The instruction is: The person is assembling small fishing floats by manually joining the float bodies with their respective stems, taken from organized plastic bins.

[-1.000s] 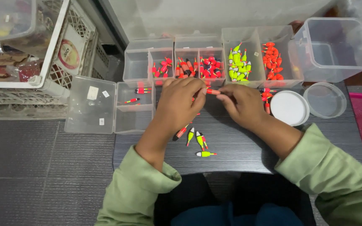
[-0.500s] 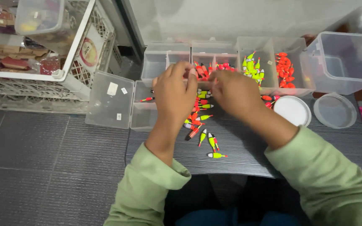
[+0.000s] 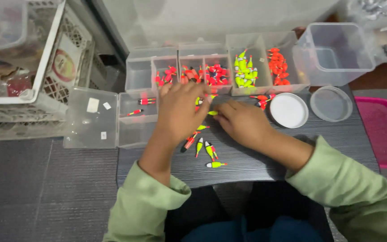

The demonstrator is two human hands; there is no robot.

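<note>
My left hand (image 3: 181, 111) lies palm down on the dark table (image 3: 247, 157), its fingers spread over a scatter of small fishing floats. My right hand (image 3: 242, 122) rests beside it, its fingertips pinching a yellow-green float (image 3: 212, 113). Several more loose floats (image 3: 207, 150), yellow-green and red, lie just below the hands. Behind them stand clear divided boxes (image 3: 180, 67) holding red floats (image 3: 213, 74), yellow-green floats (image 3: 243, 69) and orange-red floats (image 3: 277, 65). Both sleeves are light green.
A clear lidded box (image 3: 113, 118) with a few floats lies open at the left. A white round lid (image 3: 288, 110), a clear round lid (image 3: 331, 104) and a clear tub (image 3: 334, 51) are at the right. A pink tray (image 3: 384, 130) and a white crate (image 3: 36, 85) flank the table.
The view has shifted, so the table sits more to the centre. Both hands came down slightly from the boxes onto the loose floats; the right hand now pinches a yellow-green float.
</note>
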